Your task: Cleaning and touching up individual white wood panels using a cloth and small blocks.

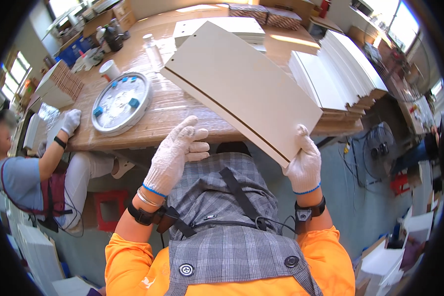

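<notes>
A white rectangular panel (251, 84) with a long groove near one edge and small holes at its far end is tilted above the table's front edge. My right hand (303, 160), in a white knit glove, grips its near right corner, thumb on the face and the other fingers hidden behind it. My left hand (175, 153), also gloved, is off the panel with its fingers spread and nothing in them. Left of the panel, a round grey-white tray (96, 93) holding several blue blocks rests on the table.
Stacks of white panels stand at right (325, 79) and behind the held panel (182, 32). A clear bottle (153, 52) and a white cup (109, 70) are on the wooden table (167, 116). At left sits a co-worker (22, 172). A red stool (109, 209) is below.
</notes>
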### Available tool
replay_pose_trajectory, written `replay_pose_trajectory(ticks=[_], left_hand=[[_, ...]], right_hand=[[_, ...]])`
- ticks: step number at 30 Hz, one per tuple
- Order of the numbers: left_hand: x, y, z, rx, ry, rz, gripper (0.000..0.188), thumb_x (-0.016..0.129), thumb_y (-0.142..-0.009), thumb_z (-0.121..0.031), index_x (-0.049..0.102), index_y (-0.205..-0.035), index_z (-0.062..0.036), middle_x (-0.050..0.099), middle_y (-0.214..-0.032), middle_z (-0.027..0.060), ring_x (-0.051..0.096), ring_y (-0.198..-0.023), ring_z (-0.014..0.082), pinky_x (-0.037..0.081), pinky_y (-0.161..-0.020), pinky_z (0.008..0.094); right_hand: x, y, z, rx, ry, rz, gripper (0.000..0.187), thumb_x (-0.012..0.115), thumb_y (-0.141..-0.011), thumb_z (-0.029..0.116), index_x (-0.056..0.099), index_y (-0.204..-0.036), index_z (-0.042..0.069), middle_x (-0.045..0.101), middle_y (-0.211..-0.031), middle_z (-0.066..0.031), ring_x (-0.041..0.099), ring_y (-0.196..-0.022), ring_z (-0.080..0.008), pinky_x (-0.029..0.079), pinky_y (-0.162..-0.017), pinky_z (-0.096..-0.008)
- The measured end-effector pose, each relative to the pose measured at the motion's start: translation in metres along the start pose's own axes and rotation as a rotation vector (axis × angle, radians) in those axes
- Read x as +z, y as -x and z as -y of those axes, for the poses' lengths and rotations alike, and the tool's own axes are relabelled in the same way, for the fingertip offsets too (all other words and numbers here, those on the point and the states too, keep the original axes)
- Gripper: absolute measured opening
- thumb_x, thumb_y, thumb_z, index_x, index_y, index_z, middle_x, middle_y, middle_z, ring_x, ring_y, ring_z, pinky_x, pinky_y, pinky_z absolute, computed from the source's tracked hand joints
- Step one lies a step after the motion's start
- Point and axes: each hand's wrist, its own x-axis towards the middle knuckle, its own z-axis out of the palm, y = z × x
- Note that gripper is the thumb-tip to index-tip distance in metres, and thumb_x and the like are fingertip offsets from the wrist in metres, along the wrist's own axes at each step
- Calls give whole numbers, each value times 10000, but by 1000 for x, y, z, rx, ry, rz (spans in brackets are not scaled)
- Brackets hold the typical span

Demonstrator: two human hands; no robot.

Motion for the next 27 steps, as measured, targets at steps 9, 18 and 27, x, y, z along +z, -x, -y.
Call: replay_pose_trajectory(ticks=[9,18,27], left_hand=[[55,-44,6,2,75,186,474,443,-968,-310,420,-1279,48,553,-1204,222,618,-993,316,521,-845,430],[51,-34,13,-90,-77,290,635,495,-953,-362,254,-1444,-38,547,-1219,210,616,-954,253,508,-858,404],[2,-20,37,-188,-9,115,630,522,-935,-336,276,-1431,-36,583,-1162,207,625,-922,276,518,-827,422]], right_hand=[[-28,8,27,-13,31,-158,185,506,-936,109,502,-1094,13,568,-1119,-148,589,-1078,-309,501,-931,-523],[-44,3,83,-240,59,-201,349,539,-929,144,435,-1222,-14,544,-1214,-191,564,-1123,-342,508,-916,-544],[-69,-72,136,-449,129,-428,260,549,-904,122,539,-1157,63,577,-1209,-111,572,-1114,-299,499,-927,-495]])
